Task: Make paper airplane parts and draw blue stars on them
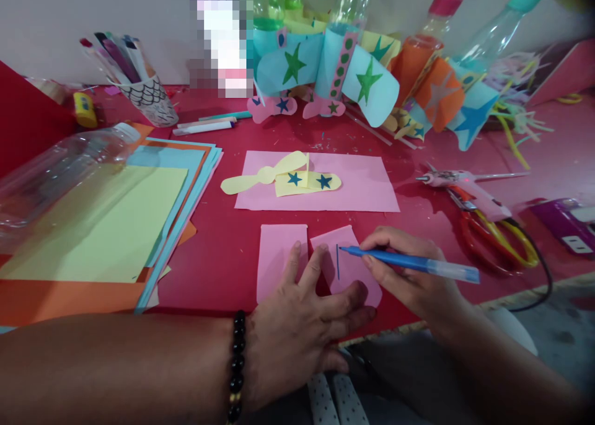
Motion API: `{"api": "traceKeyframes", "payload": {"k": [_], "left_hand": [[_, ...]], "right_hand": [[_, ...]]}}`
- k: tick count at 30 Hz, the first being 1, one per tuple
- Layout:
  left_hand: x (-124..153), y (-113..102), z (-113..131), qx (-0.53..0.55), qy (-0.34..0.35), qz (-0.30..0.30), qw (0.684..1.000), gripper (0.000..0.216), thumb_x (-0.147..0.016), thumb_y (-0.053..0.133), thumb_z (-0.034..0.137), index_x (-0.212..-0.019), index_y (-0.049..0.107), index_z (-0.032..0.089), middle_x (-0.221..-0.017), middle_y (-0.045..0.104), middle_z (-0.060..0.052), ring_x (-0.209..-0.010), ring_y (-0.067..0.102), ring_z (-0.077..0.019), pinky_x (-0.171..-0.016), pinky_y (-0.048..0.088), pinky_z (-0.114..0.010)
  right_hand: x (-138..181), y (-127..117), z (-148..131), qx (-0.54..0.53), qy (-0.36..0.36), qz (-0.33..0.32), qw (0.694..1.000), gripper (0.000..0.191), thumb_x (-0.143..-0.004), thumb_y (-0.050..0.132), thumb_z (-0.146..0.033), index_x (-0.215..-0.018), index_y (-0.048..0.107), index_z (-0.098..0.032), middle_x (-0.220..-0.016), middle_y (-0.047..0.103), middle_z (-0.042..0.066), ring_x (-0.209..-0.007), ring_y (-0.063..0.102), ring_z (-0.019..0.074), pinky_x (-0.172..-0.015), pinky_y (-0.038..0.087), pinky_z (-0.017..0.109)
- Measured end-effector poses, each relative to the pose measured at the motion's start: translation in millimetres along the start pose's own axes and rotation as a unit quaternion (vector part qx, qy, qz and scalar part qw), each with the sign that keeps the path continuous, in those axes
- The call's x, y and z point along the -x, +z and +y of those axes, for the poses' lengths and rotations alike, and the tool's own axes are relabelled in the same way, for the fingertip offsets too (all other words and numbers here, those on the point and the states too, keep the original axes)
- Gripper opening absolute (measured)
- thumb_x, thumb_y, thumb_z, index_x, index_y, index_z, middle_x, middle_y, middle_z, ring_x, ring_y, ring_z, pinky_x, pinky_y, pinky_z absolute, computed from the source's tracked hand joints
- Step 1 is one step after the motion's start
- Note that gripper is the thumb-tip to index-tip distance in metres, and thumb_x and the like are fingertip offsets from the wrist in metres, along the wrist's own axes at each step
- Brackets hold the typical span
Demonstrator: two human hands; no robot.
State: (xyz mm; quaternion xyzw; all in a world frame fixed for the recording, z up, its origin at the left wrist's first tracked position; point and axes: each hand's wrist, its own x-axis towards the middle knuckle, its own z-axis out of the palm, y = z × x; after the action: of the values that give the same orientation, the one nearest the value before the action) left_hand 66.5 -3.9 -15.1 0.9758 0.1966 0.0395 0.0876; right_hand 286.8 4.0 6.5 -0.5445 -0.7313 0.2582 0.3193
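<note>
My right hand (409, 270) grips a blue felt-tip marker (404, 261), its tip at the top of a short blue line on a pink paper piece (356, 261) with a rounded lower end. My left hand (311, 301) lies spread over that piece and a second pink paper piece (279, 251) beside it, fingers apart, partly covering both. Beyond them, a larger pink sheet (362, 183) carries a yellow paper propeller (266, 175) and a yellow paper strip (308, 181) with two dark blue stars.
A stack of coloured paper (102, 220) and a clear plastic bottle (60, 171) lie left. Behind stand a cup of markers (151, 100) and several bottle planes (325, 65). On the right are a glue gun (469, 183), scissors (488, 239) and a purple power strip (564, 223).
</note>
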Motion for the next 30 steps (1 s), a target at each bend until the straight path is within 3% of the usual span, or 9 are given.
{"api": "traceKeyframes", "payload": {"k": [6, 17, 30], "left_hand": [[-0.9, -1.2, 0.5, -0.007, 0.001, 0.002, 1.000, 0.069, -0.084, 0.049, 0.067, -0.146, 0.035, 0.040, -0.155, 0.029, 0.001, -0.140, 0.008, -0.0514, -0.103, 0.015, -0.079], [-0.8, -1.8, 0.6, 0.007, 0.001, -0.006, 1.000, 0.065, -0.088, 0.043, 0.066, -0.146, 0.035, 0.038, -0.153, 0.030, 0.004, -0.138, 0.005, -0.0530, -0.105, 0.009, -0.079], [-0.4, -1.0, 0.2, -0.014, 0.011, -0.005, 1.000, 0.066, -0.088, 0.039, 0.067, -0.147, 0.034, 0.038, -0.153, 0.028, 0.004, -0.135, 0.009, -0.0545, -0.101, 0.013, -0.080]], "right_hand": [[-1.2, 1.1, 0.5, 0.029, 0.001, 0.009, 1.000, 0.006, -0.084, 0.061, -0.019, -0.089, 0.061, -0.023, -0.079, 0.068, 0.002, -0.068, 0.063, 0.0163, -0.062, 0.050, 0.027], [-2.0, 2.9, 2.9, 0.025, -0.003, 0.001, 1.000, 0.007, -0.084, 0.061, -0.018, -0.090, 0.062, -0.022, -0.080, 0.068, 0.001, -0.069, 0.062, 0.0146, -0.063, 0.048, 0.025], [-3.3, -1.9, -4.0, -0.008, -0.009, -0.008, 1.000, 0.004, -0.082, 0.059, -0.016, -0.081, 0.062, -0.019, -0.073, 0.063, 0.000, -0.064, 0.059, 0.0129, -0.059, 0.045, 0.024]]}}
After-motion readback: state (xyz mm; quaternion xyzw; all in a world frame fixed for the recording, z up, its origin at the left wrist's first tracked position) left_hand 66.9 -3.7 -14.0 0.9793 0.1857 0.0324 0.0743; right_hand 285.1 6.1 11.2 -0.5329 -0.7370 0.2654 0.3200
